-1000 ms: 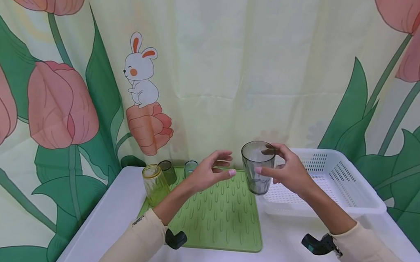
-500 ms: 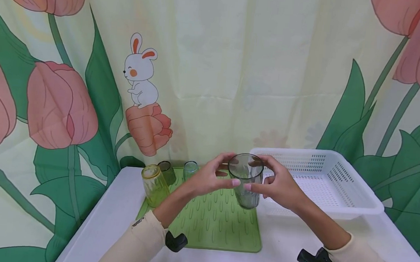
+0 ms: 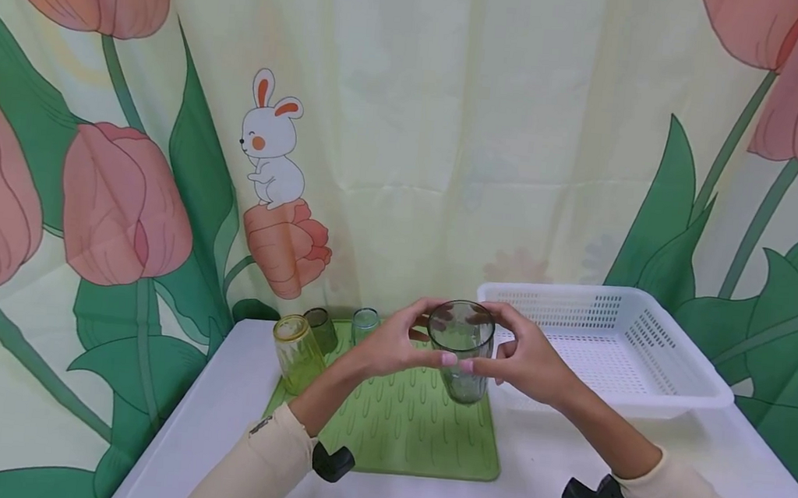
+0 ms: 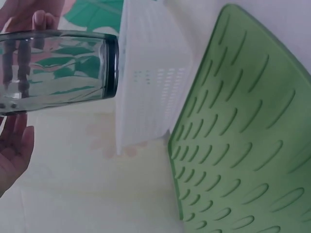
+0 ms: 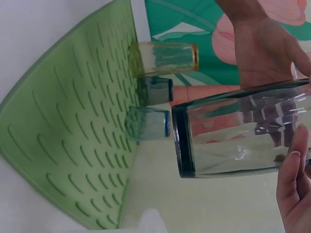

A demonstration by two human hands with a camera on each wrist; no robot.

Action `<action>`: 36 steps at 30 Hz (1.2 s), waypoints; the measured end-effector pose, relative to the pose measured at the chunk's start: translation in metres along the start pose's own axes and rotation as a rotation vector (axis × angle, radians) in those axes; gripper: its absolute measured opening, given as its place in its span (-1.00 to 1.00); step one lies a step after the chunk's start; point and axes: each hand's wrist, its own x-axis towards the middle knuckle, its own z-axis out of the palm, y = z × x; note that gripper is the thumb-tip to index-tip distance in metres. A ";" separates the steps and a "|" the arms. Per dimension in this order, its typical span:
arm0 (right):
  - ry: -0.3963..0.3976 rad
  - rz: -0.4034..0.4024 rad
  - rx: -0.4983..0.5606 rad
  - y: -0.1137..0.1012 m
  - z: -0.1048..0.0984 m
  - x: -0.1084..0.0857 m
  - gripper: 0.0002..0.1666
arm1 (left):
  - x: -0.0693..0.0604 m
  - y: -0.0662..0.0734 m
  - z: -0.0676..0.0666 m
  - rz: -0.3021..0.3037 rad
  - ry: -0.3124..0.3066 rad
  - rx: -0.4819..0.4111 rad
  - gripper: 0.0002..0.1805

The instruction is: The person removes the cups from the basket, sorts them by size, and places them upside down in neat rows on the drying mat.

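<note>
A smoky grey drinking glass [image 3: 465, 340] is held mouth up above the green ribbed mat [image 3: 419, 438]. My left hand [image 3: 395, 342] grips it near the rim from the left, and my right hand [image 3: 527, 353] grips it from the right, the two thumbs meeting at the front. In both wrist views the thick base of the glass [image 5: 183, 141] hangs apart from the mat. At the mat's left side stand a yellow glass [image 3: 297, 357], a small dark glass [image 3: 321, 329] and a small blue glass [image 3: 365, 323]. These three rest upside down.
A white perforated plastic basket [image 3: 698, 382] stands right of the mat on the white table [image 3: 550, 480]. Behind the table hangs a curtain [image 3: 395, 124] printed with tulips and a rabbit.
My right hand has brought the grey glass left and down over the mat. My left hand, holding nothing one second ago, now grips the glass too.
</note>
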 end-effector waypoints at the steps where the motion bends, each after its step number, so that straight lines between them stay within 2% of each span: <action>1: -0.004 0.002 0.002 0.000 0.001 0.000 -0.07 | -0.001 0.000 0.000 -0.001 -0.002 0.000 -0.08; 10: -0.037 -0.024 0.044 0.003 0.008 -0.002 -0.18 | -0.006 -0.001 0.001 -0.010 0.006 0.016 -0.13; 16: -0.067 0.012 0.069 0.003 0.011 -0.004 -0.12 | -0.010 -0.001 0.002 -0.006 0.034 0.036 -0.18; 23: -0.100 0.023 0.085 0.007 0.011 -0.008 -0.04 | -0.015 0.002 -0.001 -0.017 0.055 0.047 -0.10; 36: -0.156 -0.038 0.265 0.038 0.032 -0.015 -0.10 | -0.020 0.013 -0.005 0.012 0.062 0.045 -0.07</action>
